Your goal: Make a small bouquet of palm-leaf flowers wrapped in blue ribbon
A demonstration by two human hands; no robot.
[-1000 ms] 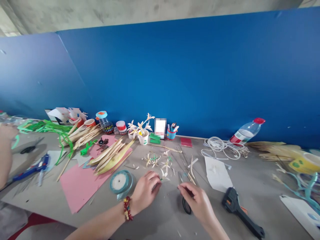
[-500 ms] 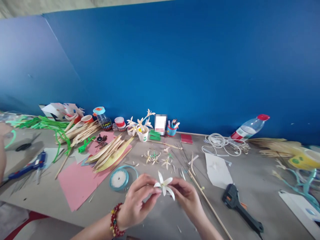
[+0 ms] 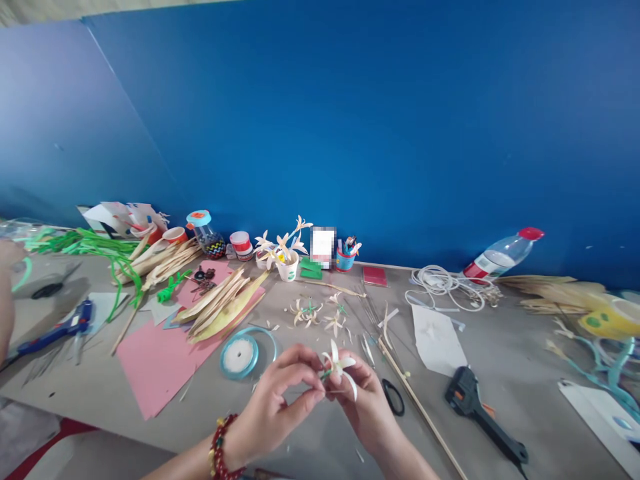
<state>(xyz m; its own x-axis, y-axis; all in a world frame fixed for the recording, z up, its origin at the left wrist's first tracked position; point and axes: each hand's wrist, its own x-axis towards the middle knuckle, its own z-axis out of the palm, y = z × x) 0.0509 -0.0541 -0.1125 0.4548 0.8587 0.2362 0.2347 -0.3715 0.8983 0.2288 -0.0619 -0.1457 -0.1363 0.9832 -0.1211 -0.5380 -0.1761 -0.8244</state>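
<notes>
A white artificial flower with narrow petals is held above the table in front of me. My right hand is closed around its base, thumb and fingers pinched behind the petals. My left hand, with a beaded bracelet at the wrist, is pinched at the flower's left side. A thin strand shows at its fingertips, and a bit of green shows beside the flower's base. Just beyond the hands lie several loose flowers on the table. Black scissor handles lie right of my right hand.
A blue ribbon spool and pink paper lie left. To the right are a long stick, a black glue gun and white paper. Behind stands a cup of flowers. Another person's arm shows at far left.
The flower has shifted slightly right and turned, now held mainly by my right hand. My left fingers have come off the petals to a pinch beside it. Scissor handles have come into view.
</notes>
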